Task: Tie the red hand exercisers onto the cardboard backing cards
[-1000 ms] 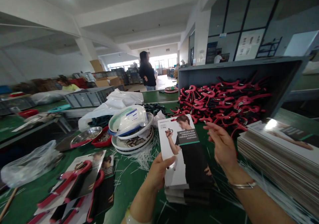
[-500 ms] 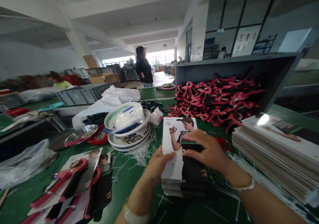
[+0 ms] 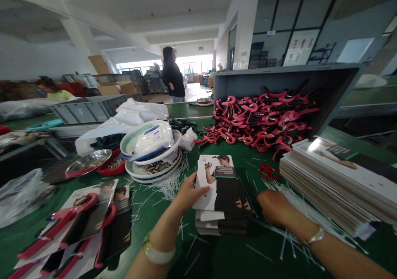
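My left hand grips the left edge of the top printed backing card, its thumb lying on the face. The card sits slightly skewed on a short stack of similar cards. Just right of that stack, my right hand is lowered to the table with its fingers curled under. White plastic ties lie scattered beside it, and whether the fingers hold one is hidden. At the left, hand grippers with pink and black handles rest on more printed cards.
A grey crate on its side spills many pink-and-black hand grippers. Red scissors lie before it. A tall card stack stands at right. Stacked bowls hold metal parts. A person stands farther back.
My right hand has come off the top card and dropped to the table at its right, fingers now curled. My left hand keeps its hold on the card's edge. The view has shifted slightly.
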Action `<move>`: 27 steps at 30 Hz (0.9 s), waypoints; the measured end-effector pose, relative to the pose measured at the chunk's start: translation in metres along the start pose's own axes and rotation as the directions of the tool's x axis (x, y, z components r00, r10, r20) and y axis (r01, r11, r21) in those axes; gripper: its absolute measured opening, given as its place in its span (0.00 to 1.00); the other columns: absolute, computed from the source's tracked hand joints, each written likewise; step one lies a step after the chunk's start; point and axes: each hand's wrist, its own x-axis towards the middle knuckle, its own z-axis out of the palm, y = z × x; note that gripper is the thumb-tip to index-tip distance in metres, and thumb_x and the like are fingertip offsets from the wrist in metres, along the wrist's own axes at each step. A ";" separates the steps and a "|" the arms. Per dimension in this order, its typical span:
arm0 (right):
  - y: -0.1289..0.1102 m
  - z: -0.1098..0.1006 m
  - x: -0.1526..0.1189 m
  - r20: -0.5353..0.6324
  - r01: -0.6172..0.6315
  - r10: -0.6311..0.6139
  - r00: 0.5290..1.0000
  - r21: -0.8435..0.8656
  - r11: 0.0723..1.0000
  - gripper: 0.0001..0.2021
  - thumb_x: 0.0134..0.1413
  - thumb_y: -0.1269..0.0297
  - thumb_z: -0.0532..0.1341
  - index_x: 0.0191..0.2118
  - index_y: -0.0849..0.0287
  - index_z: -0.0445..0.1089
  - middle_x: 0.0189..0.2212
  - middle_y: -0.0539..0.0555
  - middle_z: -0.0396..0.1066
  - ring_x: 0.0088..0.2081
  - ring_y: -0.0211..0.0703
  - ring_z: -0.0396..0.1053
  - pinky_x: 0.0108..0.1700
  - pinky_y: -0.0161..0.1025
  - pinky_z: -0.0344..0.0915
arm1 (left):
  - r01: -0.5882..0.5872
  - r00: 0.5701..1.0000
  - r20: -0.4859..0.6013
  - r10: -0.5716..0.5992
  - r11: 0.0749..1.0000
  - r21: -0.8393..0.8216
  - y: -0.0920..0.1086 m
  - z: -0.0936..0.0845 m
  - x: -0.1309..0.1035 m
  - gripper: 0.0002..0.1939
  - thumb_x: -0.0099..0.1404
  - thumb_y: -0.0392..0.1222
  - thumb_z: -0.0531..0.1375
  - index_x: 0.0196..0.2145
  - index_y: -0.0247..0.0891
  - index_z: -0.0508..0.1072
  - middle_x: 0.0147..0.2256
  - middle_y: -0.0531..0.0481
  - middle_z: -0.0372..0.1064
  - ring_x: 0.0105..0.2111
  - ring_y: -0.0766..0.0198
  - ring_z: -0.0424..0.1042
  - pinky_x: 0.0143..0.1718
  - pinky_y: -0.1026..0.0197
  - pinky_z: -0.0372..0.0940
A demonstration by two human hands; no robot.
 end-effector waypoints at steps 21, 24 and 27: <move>0.051 0.005 -0.030 0.099 -0.069 0.060 0.993 0.099 0.993 0.05 0.41 0.68 0.59 0.24 0.61 0.72 0.24 0.57 0.71 0.28 0.46 0.69 0.29 0.37 0.56 | 0.069 0.998 -0.012 -0.069 0.997 -0.041 -0.014 -0.007 -0.044 0.39 0.48 0.49 0.67 0.56 0.35 0.60 0.47 0.41 0.64 0.32 0.62 0.69 0.35 0.60 0.65; 0.043 0.013 -0.029 0.083 -0.133 0.125 0.989 0.097 0.986 0.05 0.39 0.73 0.57 0.23 0.62 0.72 0.23 0.59 0.71 0.28 0.49 0.69 0.28 0.38 0.56 | 0.068 0.998 -0.008 -0.069 0.997 -0.045 -0.015 -0.006 -0.044 0.38 0.49 0.48 0.67 0.55 0.36 0.61 0.46 0.42 0.65 0.32 0.63 0.69 0.34 0.61 0.65; 0.049 0.017 -0.022 0.051 -0.139 0.132 0.990 0.170 0.976 0.06 0.41 0.73 0.56 0.22 0.62 0.71 0.24 0.58 0.72 0.29 0.47 0.70 0.30 0.38 0.58 | 0.055 0.998 -0.002 -0.055 0.997 -0.051 -0.018 -0.008 -0.044 0.37 0.51 0.48 0.66 0.55 0.36 0.60 0.46 0.42 0.65 0.32 0.63 0.69 0.34 0.62 0.65</move>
